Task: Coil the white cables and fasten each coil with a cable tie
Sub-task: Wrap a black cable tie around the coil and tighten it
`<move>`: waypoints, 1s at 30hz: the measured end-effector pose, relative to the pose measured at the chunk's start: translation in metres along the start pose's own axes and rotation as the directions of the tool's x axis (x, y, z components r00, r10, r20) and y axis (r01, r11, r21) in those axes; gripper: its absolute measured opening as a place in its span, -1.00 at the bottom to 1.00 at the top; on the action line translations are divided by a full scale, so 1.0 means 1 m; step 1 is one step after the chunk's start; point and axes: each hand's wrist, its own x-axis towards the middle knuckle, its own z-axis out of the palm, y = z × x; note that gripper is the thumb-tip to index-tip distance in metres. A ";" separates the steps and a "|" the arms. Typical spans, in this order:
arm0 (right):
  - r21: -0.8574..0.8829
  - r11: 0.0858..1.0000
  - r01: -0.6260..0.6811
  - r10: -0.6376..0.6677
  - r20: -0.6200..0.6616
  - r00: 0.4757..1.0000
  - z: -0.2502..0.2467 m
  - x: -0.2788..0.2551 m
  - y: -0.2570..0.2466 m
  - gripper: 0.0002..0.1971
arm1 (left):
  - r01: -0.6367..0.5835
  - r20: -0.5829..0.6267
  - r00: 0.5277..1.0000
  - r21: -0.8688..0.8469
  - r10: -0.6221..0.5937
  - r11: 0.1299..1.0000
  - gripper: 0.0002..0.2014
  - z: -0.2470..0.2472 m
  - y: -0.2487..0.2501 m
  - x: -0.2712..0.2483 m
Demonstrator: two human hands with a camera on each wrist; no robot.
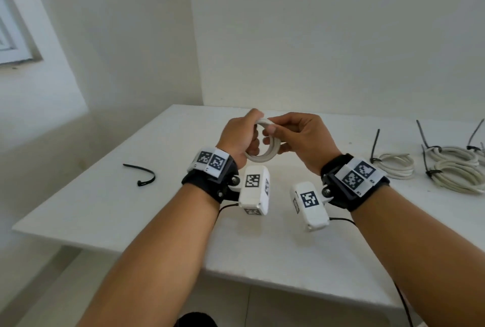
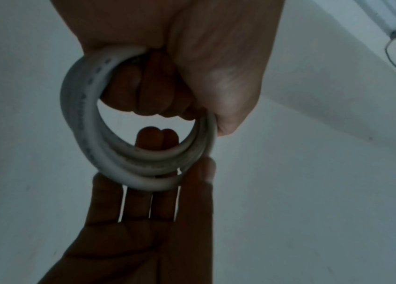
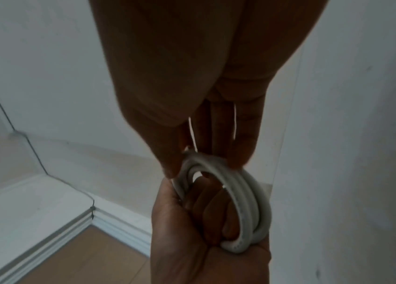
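Note:
A small coil of white cable [image 1: 262, 157] hangs in the air over the white table [image 1: 118, 208], held between both hands. My left hand [image 1: 252, 135] grips its left side, with fingers curled through the ring [image 2: 80, 115] and the thumb on the outer edge. My right hand [image 1: 270, 135] pinches the coil's top right between thumb and fingers [image 3: 238, 161]. In the right wrist view the turns of the coil [image 3: 248, 211] lie side by side. No tie shows on this coil. One loose black cable tie [image 1: 143, 174] lies on the table, to the left of the hands.
At the right of the table lie coiled white cables with black ties on them: one coil [image 1: 396, 166] nearer and a pile of larger coils [image 1: 456, 171] by the right edge. White walls stand behind and left of the table.

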 end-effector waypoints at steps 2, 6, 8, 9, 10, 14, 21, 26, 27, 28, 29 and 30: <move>0.002 0.997 -0.081 0.080 0.102 0.992 0.023 0.011 -0.002 -0.80 | 0.002 -0.089 0.996 -0.037 -0.005 0.999 -0.57 -0.030 0.005 0.001; -0.096 0.968 -0.233 0.245 0.137 0.960 0.076 0.037 0.003 -0.78 | -0.046 -0.289 0.957 -0.128 0.007 0.991 -0.60 -0.101 0.017 0.000; -0.376 0.914 -0.150 0.238 0.201 0.950 0.108 0.047 0.008 -0.81 | -0.069 -0.391 0.920 -0.146 0.006 0.987 -0.62 -0.136 0.021 -0.005; -0.494 0.865 -0.089 0.239 0.250 0.938 0.126 0.050 0.010 -0.82 | -0.074 -0.439 0.899 -0.150 0.000 0.986 -0.63 -0.154 0.022 -0.009; -0.581 0.813 -0.041 0.248 0.282 0.927 0.145 0.052 0.010 -0.81 | -0.072 -0.480 0.877 -0.145 -0.006 0.987 -0.66 -0.170 0.022 -0.014; -0.705 0.709 -0.008 0.286 0.277 0.917 0.212 0.067 0.016 -0.68 | -0.039 -0.558 0.829 -0.104 -0.026 0.994 -0.85 -0.225 0.014 -0.035; -0.838 0.545 0.030 0.329 0.247 0.912 0.263 0.085 0.040 -0.66 | -0.008 -0.600 0.797 -0.133 -0.074 0.991 -0.78 -0.273 0.001 -0.057; -0.836 0.545 0.066 0.304 0.270 0.914 0.247 0.086 0.037 -0.91 | -0.006 -0.553 0.830 -0.129 -0.067 0.992 -0.83 -0.266 0.005 -0.053; -0.840 0.537 0.077 0.302 0.277 0.912 0.238 0.085 0.037 -0.86 | -0.001 -0.536 0.842 -0.121 -0.064 0.993 -0.78 -0.260 0.006 -0.050; -0.832 0.551 0.067 0.307 0.277 0.911 0.225 0.084 0.036 -0.84 | 0.001 -0.518 0.853 -0.116 -0.062 0.993 -0.72 -0.253 0.006 -0.046; -0.811 0.584 0.041 0.310 0.270 0.911 0.210 0.082 0.036 -0.85 | 0.003 -0.492 0.868 -0.113 -0.059 0.994 -0.67 -0.243 0.006 -0.041; -0.785 0.620 0.020 0.298 0.258 0.919 0.191 0.079 0.035 -0.87 | 0.008 -0.464 0.884 -0.109 -0.058 0.994 -0.63 -0.232 0.006 -0.037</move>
